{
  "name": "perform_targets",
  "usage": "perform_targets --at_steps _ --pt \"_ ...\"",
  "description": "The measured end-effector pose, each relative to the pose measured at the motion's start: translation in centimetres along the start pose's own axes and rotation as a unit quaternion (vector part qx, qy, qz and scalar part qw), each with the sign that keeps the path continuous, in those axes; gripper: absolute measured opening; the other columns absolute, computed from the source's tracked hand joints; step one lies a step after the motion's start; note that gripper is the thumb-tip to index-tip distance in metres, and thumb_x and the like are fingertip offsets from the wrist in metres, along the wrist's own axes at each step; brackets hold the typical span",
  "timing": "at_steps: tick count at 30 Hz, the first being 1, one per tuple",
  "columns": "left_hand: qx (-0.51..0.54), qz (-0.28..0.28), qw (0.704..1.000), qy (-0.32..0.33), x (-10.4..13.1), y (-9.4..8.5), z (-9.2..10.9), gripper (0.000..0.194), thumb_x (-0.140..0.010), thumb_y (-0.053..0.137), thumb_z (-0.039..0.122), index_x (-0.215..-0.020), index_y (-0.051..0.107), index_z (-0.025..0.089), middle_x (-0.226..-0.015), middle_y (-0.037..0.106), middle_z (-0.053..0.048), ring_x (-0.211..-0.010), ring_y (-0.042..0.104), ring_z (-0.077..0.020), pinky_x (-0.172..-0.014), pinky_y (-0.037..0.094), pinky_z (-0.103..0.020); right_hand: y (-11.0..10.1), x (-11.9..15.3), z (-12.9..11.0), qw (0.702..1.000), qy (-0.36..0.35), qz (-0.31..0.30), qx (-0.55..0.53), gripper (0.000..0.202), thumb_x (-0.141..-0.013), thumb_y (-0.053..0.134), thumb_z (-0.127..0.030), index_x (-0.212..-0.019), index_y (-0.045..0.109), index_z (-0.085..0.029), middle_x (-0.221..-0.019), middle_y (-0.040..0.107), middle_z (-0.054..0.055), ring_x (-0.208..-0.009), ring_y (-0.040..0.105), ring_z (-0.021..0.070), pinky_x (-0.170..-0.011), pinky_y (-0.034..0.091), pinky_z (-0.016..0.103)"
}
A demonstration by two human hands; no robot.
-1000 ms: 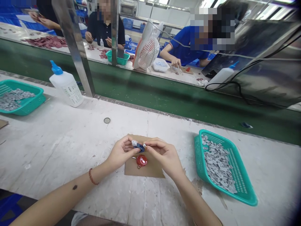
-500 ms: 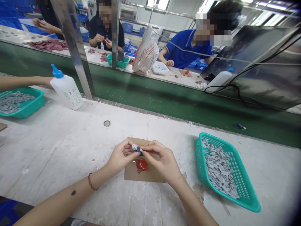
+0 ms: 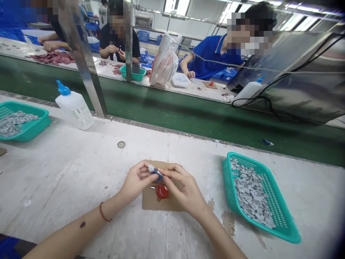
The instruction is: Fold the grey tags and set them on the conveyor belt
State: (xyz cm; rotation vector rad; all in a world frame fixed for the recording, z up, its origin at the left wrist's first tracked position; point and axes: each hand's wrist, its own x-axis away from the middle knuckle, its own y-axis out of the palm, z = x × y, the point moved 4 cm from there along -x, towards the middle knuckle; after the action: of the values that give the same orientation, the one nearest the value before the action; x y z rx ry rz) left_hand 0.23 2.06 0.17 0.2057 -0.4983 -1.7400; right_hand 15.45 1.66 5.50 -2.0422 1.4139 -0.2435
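Note:
My left hand [image 3: 138,178] and my right hand [image 3: 185,187] meet over a piece of brown cardboard [image 3: 151,201]. Between their fingertips is a small dark blue and whitish piece [image 3: 156,172], pinched from both sides. Its exact shape is partly hidden by the fingers. Just below it on the cardboard sits a round, shiny red object [image 3: 162,191] with a thin metallic bit at its left. A green basket [image 3: 229,187] full of small grey-white pieces [image 3: 253,192] stands to the right of my right hand.
Another green basket [image 3: 40,126] is at the left, near a white bottle with a blue cap [image 3: 78,111]. A bottle cap [image 3: 121,144] lies on the white table [image 3: 67,172]. Beyond a metal post [image 3: 88,68] and green strip [image 3: 161,108], several people work.
The co-worker's arm at the left has left the bottle and the view. My fingers have shifted slightly on the small piece, which tilts more. The whole view has moved a little.

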Motion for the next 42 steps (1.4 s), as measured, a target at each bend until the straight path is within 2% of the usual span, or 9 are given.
perform_targets --at_steps 6,16,23,31,34,36,38,40,42 --pt "0.036 -0.005 0.999 -0.019 0.8 0.8 2.0 0.019 -0.077 0.073 0.025 -0.081 0.057 0.016 -0.081 0.066 -0.001 -0.078 0.062 -0.0111 -0.07 0.051 -0.021 -0.2 0.5 -2.3 0.989 -0.102 0.018 0.106 0.047 -0.087 0.059 -0.02 -0.133 0.053 -0.026 -0.117 0.056 0.01 -0.108 0.055 0.0224 -0.088 0.051 0.039" --pt "0.085 -0.028 0.994 -0.06 2.4 2.2 1.4 0.022 -0.082 0.069 0.026 -0.1 0.06 0.017 -0.103 0.068 -0.008 -0.09 0.063 -0.0162 -0.08 0.05 -0.027 0.4 1.4 -3.7 0.937 -0.237 0.118 0.226 0.037 -0.088 0.06 -0.013 -0.124 0.055 -0.016 -0.104 0.069 0.011 -0.093 0.063 0.0207 -0.076 0.052 0.034" --pt "0.09 -0.033 0.993 -0.066 2.5 2.1 1.3 0.019 -0.08 0.071 0.026 -0.093 0.06 0.018 -0.083 0.066 -0.002 -0.081 0.062 -0.013 -0.077 0.049 -0.024 0.2 1.3 -3.5 0.951 -0.2 0.103 0.21 0.035 -0.089 0.059 -0.021 -0.124 0.056 -0.021 -0.105 0.069 0.01 -0.093 0.065 0.0215 -0.076 0.053 0.035" --pt "0.085 -0.032 0.992 -0.088 2.8 2.3 0.8 0.022 -0.08 0.072 0.027 -0.097 0.061 0.019 -0.09 0.067 -0.003 -0.081 0.062 -0.0119 -0.077 0.051 -0.022 0.4 1.8 -3.8 0.944 -0.216 0.098 0.228 0.029 -0.091 0.056 -0.02 -0.119 0.06 -0.017 -0.105 0.072 0.008 -0.094 0.066 0.0204 -0.078 0.051 0.034" --pt "0.076 -0.029 0.992 -0.098 2.8 2.7 0.7 0.024 -0.077 0.074 0.029 -0.095 0.062 0.019 -0.081 0.065 -0.001 -0.074 0.061 -0.0114 -0.071 0.052 -0.021 0.0 1.7 -4.0 0.948 -0.21 0.081 0.224 0.029 -0.091 0.056 -0.024 -0.118 0.062 -0.016 -0.107 0.072 0.008 -0.099 0.064 0.0211 -0.082 0.05 0.035" --pt "0.066 -0.016 0.993 -0.101 2.7 2.6 0.8 0.026 -0.074 0.077 0.03 -0.091 0.061 0.018 -0.076 0.063 0.0 -0.067 0.059 -0.0101 -0.063 0.051 -0.019 -1.4 1.7 -4.0 0.956 -0.204 0.048 0.205 0.028 -0.091 0.057 -0.031 -0.115 0.064 -0.019 -0.108 0.072 0.006 -0.103 0.063 0.0204 -0.087 0.049 0.035" --pt "0.053 0.014 0.993 -0.101 2.5 2.1 1.1 0.032 -0.071 0.079 0.033 -0.092 0.061 0.018 -0.081 0.065 -0.002 -0.067 0.06 -0.011 -0.058 0.05 -0.019 -4.3 1.8 -3.4 0.967 -0.168 0.044 0.185 0.024 -0.091 0.057 -0.035 -0.108 0.068 -0.022 -0.11 0.071 0.005 -0.105 0.063 0.0189 -0.091 0.048 0.035" --pt "0.03 0.051 0.994 -0.096 2.1 1.1 1.8 0.041 -0.07 0.079 0.036 -0.102 0.059 0.02 -0.093 0.068 -0.005 -0.072 0.063 -0.0135 -0.056 0.049 -0.019 -8.8 2.5 -1.6 0.973 -0.068 0.122 0.182 0.022 -0.094 0.051 -0.03 -0.104 0.069 -0.023 -0.109 0.071 0.005 -0.104 0.063 0.0185 -0.091 0.047 0.035" --pt "-0.013 0.077 0.993 -0.087 1.2 0.0 2.8 0.051 -0.07 0.078 0.038 -0.113 0.056 0.023 -0.099 0.068 -0.006 -0.074 0.063 -0.0144 -0.054 0.049 -0.02 -13.6 4.0 1.3 0.954 0.07 0.203 0.21 0.026 -0.095 0.046 -0.03 -0.1 0.07 -0.022 -0.106 0.071 0.006 -0.101 0.063 0.0211 -0.087 0.048 0.035"
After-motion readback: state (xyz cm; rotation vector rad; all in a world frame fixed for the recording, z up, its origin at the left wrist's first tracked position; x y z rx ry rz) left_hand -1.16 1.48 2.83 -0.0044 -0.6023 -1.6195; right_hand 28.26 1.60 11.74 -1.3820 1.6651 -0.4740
